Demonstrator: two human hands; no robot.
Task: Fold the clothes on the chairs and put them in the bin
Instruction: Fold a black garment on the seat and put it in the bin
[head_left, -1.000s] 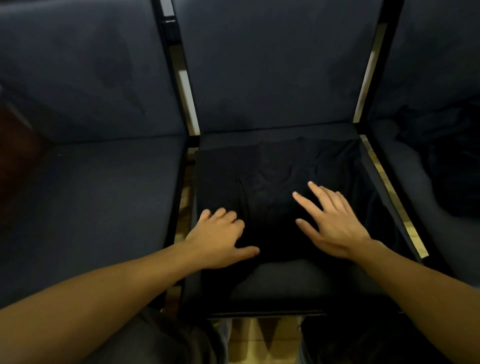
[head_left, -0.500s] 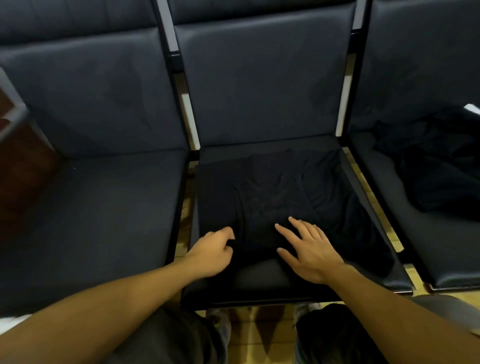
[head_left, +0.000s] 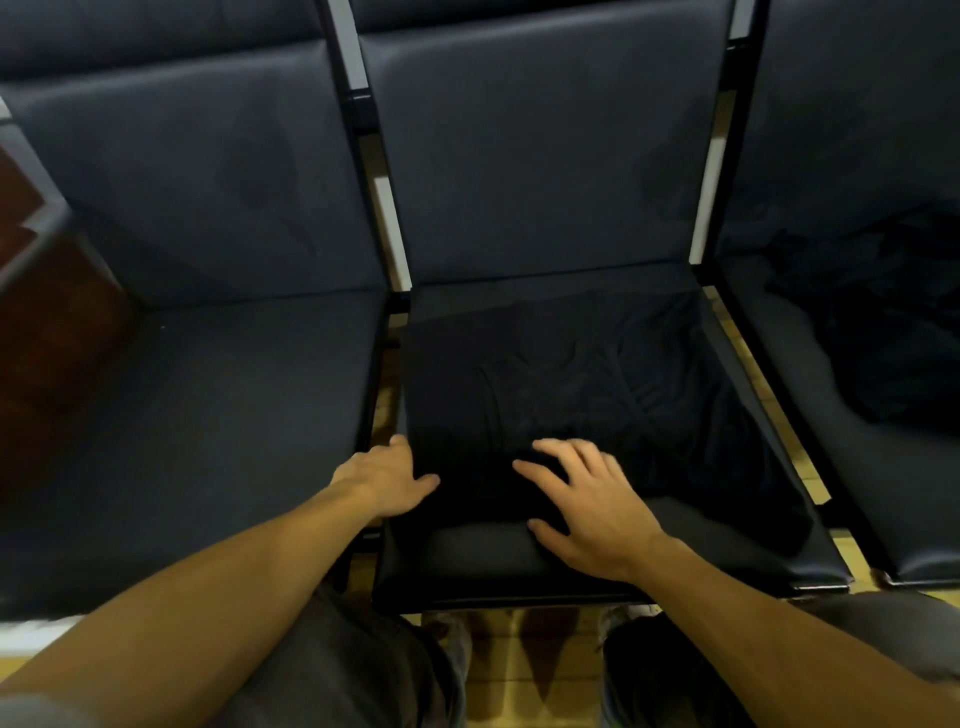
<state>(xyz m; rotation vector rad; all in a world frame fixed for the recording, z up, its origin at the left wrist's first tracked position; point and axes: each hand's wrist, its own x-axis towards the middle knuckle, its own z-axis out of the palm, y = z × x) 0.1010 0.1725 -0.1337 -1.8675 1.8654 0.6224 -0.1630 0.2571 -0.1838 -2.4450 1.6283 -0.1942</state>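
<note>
A black garment (head_left: 571, 384) lies spread flat and partly folded on the middle chair seat (head_left: 519, 561). My left hand (head_left: 384, 478) is at the garment's near left corner; its thumb lies over the edge and its fingers are hidden under the cloth, holding it. My right hand (head_left: 587, 499) rests on the garment's near edge with fingers spread and slightly bent. The bin is not in view.
A crumpled pile of dark clothes (head_left: 893, 338) lies on the right chair seat. The left chair seat (head_left: 208, 415) is bare. A dark wooden piece of furniture (head_left: 47, 322) stands at the far left. My knees are just in front of the chairs, over a yellow wooden floor (head_left: 535, 665).
Both hands have slid toward me to the garment's near edge. The left hand moved left to the corner and took hold of the cloth. The view tilted up, showing more of the backrests.
</note>
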